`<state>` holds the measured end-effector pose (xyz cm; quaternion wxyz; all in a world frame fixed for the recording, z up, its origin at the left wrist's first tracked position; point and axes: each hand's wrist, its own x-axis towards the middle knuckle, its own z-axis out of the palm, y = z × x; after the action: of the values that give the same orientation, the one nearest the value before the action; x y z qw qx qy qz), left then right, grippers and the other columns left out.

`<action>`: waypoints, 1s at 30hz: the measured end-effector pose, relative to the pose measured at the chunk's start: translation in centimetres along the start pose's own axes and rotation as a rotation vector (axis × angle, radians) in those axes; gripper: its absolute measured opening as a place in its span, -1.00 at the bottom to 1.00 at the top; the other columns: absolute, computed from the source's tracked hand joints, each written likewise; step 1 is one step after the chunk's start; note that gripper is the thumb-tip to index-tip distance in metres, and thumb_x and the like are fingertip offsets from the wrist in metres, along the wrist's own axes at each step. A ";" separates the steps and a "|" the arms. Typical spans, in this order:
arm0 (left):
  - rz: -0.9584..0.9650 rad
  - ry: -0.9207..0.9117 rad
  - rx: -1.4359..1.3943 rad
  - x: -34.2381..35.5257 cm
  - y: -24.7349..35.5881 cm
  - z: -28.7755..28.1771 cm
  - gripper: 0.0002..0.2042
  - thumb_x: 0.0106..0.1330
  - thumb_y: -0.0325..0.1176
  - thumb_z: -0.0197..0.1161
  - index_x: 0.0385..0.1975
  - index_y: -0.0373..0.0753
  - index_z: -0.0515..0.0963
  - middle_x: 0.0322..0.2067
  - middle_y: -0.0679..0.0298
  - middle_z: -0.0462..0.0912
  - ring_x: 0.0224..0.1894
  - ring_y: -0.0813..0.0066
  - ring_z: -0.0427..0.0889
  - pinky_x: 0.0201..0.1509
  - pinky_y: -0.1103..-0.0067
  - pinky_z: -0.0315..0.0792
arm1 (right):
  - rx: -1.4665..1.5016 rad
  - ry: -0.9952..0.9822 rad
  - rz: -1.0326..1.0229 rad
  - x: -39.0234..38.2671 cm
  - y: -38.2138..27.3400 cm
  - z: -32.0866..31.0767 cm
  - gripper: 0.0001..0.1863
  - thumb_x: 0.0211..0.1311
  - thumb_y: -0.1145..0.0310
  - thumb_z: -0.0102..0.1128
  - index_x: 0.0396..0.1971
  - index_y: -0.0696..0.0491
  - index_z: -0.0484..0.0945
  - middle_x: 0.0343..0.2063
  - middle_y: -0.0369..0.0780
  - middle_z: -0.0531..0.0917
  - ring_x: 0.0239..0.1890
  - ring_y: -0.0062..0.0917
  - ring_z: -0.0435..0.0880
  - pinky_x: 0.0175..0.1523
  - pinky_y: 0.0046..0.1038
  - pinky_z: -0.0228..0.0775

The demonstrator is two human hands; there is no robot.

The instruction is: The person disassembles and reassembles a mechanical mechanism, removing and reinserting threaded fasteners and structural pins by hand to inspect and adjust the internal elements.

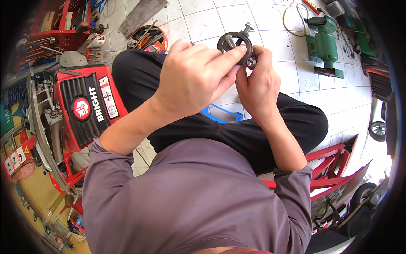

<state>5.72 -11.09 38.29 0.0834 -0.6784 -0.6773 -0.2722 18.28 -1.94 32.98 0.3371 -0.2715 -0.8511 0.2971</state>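
Observation:
Both of my hands are raised above my lap around a dark metal ring with bolts. One bolt sticks out at its upper right, another sits low on the right, and a third points up across the ring's opening. My left hand reaches in from the left, its index finger laid over the ring and its fingertip pressing the inner edge. Its other fingers are curled, and the thumb lies partly hidden under the index finger. My right hand pinches the lower right of the ring between thumb and bent fingers, near the lower bolt.
A red and black machine stands close on my left. Ahead are a round tub of tools and a grey plank. A green motor-like machine stands at right on white tiles. Red metal framing lies behind my right elbow.

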 end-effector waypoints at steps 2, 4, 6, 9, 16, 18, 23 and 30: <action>0.028 -0.013 0.031 -0.1 -0.2 0.5 -0.74 -0.05 -0.43 0.38 -0.28 -0.17 0.62 -0.73 0.50 0.40 -0.66 0.59 0.37 -0.44 0.58 0.15 | -0.002 0.012 -0.016 0.0 0.2 0.2 -0.68 0.01 0.45 0.25 -0.23 0.18 0.38 -0.52 -0.16 0.58 -0.56 -0.31 0.60 -0.50 -0.38 0.39; 0.041 0.027 0.020 -0.1 -0.4 0.7 -0.74 -0.05 -0.43 0.38 -0.30 -0.17 0.62 -0.73 0.49 0.39 -0.68 0.60 0.35 -0.44 0.58 0.14 | 0.002 0.005 -0.010 -0.1 0.3 0.3 -0.68 0.01 0.45 0.25 -0.23 0.18 0.38 -0.53 -0.16 0.58 -0.56 -0.31 0.60 -0.50 -0.38 0.39; 0.013 0.010 -0.014 0.1 -0.4 0.6 -0.74 -0.06 -0.42 0.38 -0.30 -0.17 0.63 -0.73 0.49 0.39 -0.69 0.60 0.34 -0.44 0.58 0.14 | 0.007 -0.020 0.019 -0.2 0.3 0.2 -0.68 0.01 0.45 0.25 -0.23 0.18 0.38 -0.54 -0.16 0.58 -0.56 -0.31 0.60 -0.50 -0.37 0.39; -0.057 -0.046 -0.072 0.4 -0.2 -0.2 -0.74 -0.08 -0.42 0.39 -0.32 -0.18 0.63 -0.74 0.48 0.39 -0.70 0.61 0.34 -0.45 0.58 0.13 | -0.018 0.016 -0.023 -0.1 0.2 0.2 -0.68 0.02 0.43 0.24 -0.23 0.18 0.38 -0.55 -0.16 0.57 -0.57 -0.31 0.60 -0.50 -0.37 0.39; 0.048 0.044 -0.032 0.1 -0.8 0.5 -0.75 -0.12 -0.42 0.41 -0.37 -0.16 0.61 -0.75 0.50 0.37 -0.70 0.61 0.32 -0.47 0.59 0.11 | 0.020 -0.001 0.021 0.1 -0.2 0.1 -0.68 0.02 0.44 0.23 -0.23 0.17 0.37 -0.56 -0.16 0.56 -0.57 -0.27 0.59 -0.50 -0.35 0.38; 0.045 0.041 -0.041 0.2 -0.7 0.6 -0.76 -0.13 -0.42 0.41 -0.39 -0.16 0.61 -0.75 0.50 0.35 -0.70 0.60 0.32 -0.47 0.59 0.10 | 0.026 0.015 0.002 0.0 0.1 0.3 -0.68 0.02 0.43 0.23 -0.23 0.18 0.37 -0.56 -0.16 0.56 -0.57 -0.27 0.60 -0.50 -0.34 0.38; -0.021 0.029 -0.102 0.1 -0.7 0.1 -0.71 -0.13 -0.41 0.45 -0.36 -0.20 0.55 -0.72 0.49 0.34 -0.68 0.65 0.30 -0.48 0.61 0.11 | 0.078 -0.027 0.071 -0.1 0.6 0.2 -0.67 0.03 0.43 0.24 -0.21 0.18 0.36 -0.54 -0.13 0.58 -0.56 -0.26 0.60 -0.50 -0.34 0.38; -0.270 0.233 -0.507 -2.5 -3.6 2.1 -0.53 -0.12 -0.27 0.41 -0.18 -0.25 0.43 -0.35 0.26 0.42 -0.30 0.48 0.43 -0.25 0.55 0.27 | 0.491 -0.062 0.377 1.1 0.1 -1.2 -0.71 0.12 0.50 0.15 -0.18 0.25 0.33 -0.31 -0.07 0.59 -0.36 -0.45 0.66 -0.29 -0.48 0.51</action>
<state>2.96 -12.04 34.36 -0.0483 -0.5457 -0.6575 -0.5173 18.54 -0.76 34.05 0.3054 -0.3258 -0.6984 0.5592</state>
